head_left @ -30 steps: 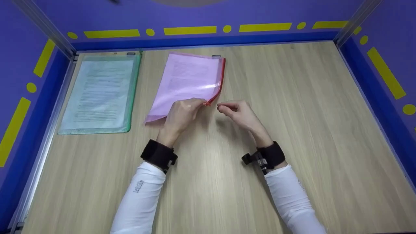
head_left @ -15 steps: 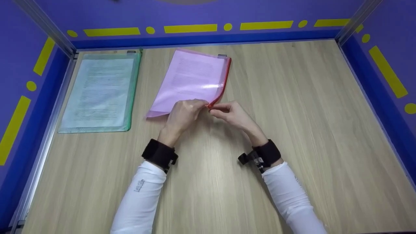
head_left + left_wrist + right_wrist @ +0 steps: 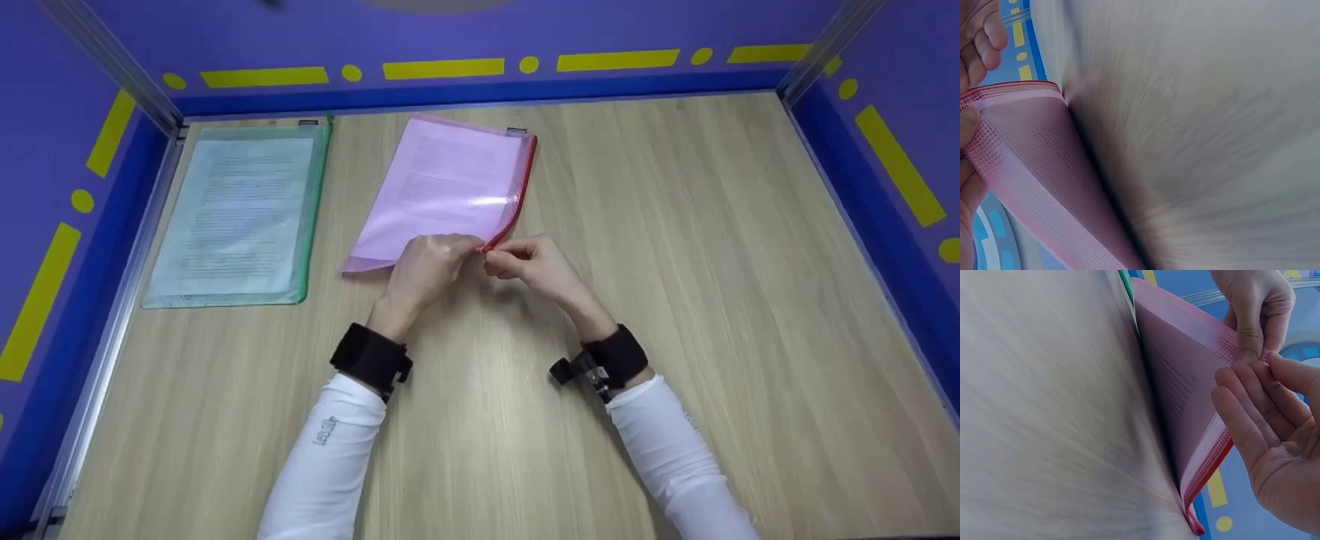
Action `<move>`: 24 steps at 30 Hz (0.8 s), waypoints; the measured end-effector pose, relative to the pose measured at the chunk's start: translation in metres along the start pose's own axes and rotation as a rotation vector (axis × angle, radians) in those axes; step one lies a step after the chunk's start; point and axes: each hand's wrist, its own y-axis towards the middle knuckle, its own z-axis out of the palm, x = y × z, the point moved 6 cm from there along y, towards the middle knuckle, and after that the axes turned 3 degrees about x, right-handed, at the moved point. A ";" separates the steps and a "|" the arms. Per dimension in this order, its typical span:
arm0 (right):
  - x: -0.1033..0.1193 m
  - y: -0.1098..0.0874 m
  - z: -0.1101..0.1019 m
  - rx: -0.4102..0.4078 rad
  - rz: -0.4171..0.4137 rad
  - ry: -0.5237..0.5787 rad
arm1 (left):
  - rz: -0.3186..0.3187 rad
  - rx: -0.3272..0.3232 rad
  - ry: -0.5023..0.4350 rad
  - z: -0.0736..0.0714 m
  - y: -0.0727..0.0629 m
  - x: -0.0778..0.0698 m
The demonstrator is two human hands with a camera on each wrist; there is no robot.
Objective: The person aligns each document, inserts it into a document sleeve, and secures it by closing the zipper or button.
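A pink zip folder [image 3: 442, 176] with a red zip edge [image 3: 528, 172] and printed paper inside lies in the middle of the table, its near right corner lifted. My left hand [image 3: 429, 266] pinches that corner beside the zip's near end. Right against it, my right hand [image 3: 541, 271] pinches the end of the red zip between thumb and forefinger; its other fingers [image 3: 1241, 422] extend loosely below the mesh. Whether a zip slider sits between the fingertips is hidden. In the left wrist view the raised mesh pocket [image 3: 1044, 146] shows its underside, standing off the table.
A green zip folder [image 3: 236, 217] with printed paper lies flat at the table's left. Purple and blue walls with yellow marks [image 3: 444, 70] enclose the wooden table [image 3: 675, 300] at the back and sides. Black camera straps [image 3: 371, 358] circle both wrists.
My right hand has moved left to the folder's corner and taken hold of the zip end. The folder has shifted slightly right, with my left hand still gripping its corner.
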 end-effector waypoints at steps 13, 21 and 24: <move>0.009 -0.005 -0.012 -0.081 -0.072 -0.171 | 0.025 0.028 0.058 0.000 -0.001 -0.005; 0.006 -0.005 -0.029 -0.133 -0.048 -0.274 | 0.049 0.015 0.036 0.000 0.003 -0.010; 0.004 -0.004 -0.034 -0.136 -0.056 -0.306 | 0.048 0.013 0.025 0.000 0.004 -0.012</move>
